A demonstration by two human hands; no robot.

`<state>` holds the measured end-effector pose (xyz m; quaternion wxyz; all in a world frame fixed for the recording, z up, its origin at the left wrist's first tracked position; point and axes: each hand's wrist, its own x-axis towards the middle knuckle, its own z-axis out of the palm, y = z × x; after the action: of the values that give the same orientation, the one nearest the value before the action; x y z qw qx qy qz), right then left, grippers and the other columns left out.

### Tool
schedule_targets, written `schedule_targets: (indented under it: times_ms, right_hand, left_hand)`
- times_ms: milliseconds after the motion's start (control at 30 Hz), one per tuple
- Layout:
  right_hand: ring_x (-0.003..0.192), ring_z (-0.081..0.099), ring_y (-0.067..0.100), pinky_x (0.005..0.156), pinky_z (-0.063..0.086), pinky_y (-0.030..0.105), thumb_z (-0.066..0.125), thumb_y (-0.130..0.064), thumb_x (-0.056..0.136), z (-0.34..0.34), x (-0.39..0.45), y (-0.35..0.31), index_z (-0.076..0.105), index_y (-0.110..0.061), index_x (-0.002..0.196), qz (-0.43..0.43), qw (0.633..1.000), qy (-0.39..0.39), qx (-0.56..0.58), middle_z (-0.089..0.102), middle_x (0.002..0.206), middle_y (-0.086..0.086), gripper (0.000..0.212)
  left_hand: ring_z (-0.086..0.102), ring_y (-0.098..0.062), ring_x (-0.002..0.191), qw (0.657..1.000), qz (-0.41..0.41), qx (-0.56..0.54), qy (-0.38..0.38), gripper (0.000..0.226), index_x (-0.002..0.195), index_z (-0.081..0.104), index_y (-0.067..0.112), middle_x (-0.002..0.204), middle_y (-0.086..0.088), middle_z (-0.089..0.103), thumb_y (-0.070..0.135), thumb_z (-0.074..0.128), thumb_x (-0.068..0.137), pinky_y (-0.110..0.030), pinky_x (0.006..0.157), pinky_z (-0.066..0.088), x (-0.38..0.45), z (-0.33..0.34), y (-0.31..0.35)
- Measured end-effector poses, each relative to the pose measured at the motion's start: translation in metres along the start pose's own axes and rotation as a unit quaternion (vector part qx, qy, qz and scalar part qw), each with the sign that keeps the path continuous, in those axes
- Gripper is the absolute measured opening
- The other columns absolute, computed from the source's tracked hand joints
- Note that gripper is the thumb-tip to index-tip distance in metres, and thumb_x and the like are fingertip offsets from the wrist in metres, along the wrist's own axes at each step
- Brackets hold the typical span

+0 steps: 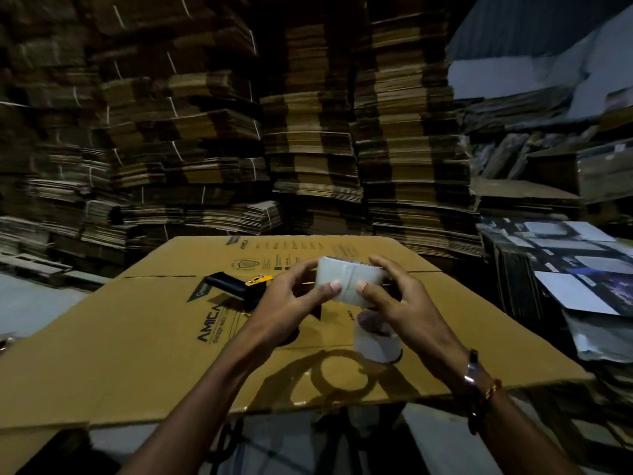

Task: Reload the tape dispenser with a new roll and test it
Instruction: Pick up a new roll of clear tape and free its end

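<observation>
The setting is a packaging warehouse or carton storeroom. Tall stacks of flattened corrugated cartons (308, 132), several bundles tied with string, fill the whole background from floor level upward, and further piles of printed flat cartons (565, 269) stand at the right. A large flattened carton (137, 337) printed with brand lettering lies flat in the foreground as the work surface, under dim lighting.

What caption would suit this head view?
Both hands grip a tape roll above flattened cardboard; dispenser lies nearby.
</observation>
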<state>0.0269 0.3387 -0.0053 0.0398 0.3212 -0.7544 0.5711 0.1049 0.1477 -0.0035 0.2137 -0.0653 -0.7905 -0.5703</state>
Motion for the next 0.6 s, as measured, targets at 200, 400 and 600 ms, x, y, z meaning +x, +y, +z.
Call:
schedule_targets:
  times_ms: [200, 400, 600]
  right_hand:
    - [0.117, 0.056, 0.012, 0.083, 0.058, 0.031, 0.065, -0.073, 0.072, 0.029, -0.023, -0.031, 0.047, -0.03, 0.142, -0.047, 0.996, 0.029, -0.065, 0.054, 0.133, -0.006, 0.084]
    - [0.115, 0.058, 0.013, 0.085, 0.057, 0.029, 0.068, -0.054, 0.085, 0.047, -0.038, -0.042, 0.048, -0.026, 0.144, -0.076, 0.989, 0.056, -0.11, 0.055, 0.138, -0.001, 0.068]
    - [0.116, 0.057, 0.014, 0.092, 0.056, 0.035, 0.071, -0.048, 0.085, 0.052, -0.051, -0.04, 0.049, -0.024, 0.144, -0.07, 0.99, 0.062, -0.103, 0.055, 0.14, -0.002, 0.067]
  left_hand:
    - [0.06, -0.009, 0.1, 0.995, 0.009, 0.088, 0.047, 0.046, 0.128, 0.05, 0.028, 0.117, 0.003, 0.06, 0.05, 0.056, 0.089, -0.032, 0.08, 0.056, -0.034, -0.01, 0.026]
    - [0.064, -0.011, 0.092, 0.992, 0.007, 0.086, 0.089, 0.034, 0.11, 0.055, 0.025, 0.105, 0.0, 0.064, 0.048, 0.053, 0.085, -0.04, 0.074, 0.059, -0.053, -0.017, 0.037]
    - [0.067, -0.012, 0.095, 0.995, -0.007, 0.071, 0.072, 0.051, 0.121, 0.062, 0.017, 0.112, -0.002, 0.068, 0.043, 0.054, 0.077, -0.022, 0.068, 0.06, -0.062, -0.026, 0.025]
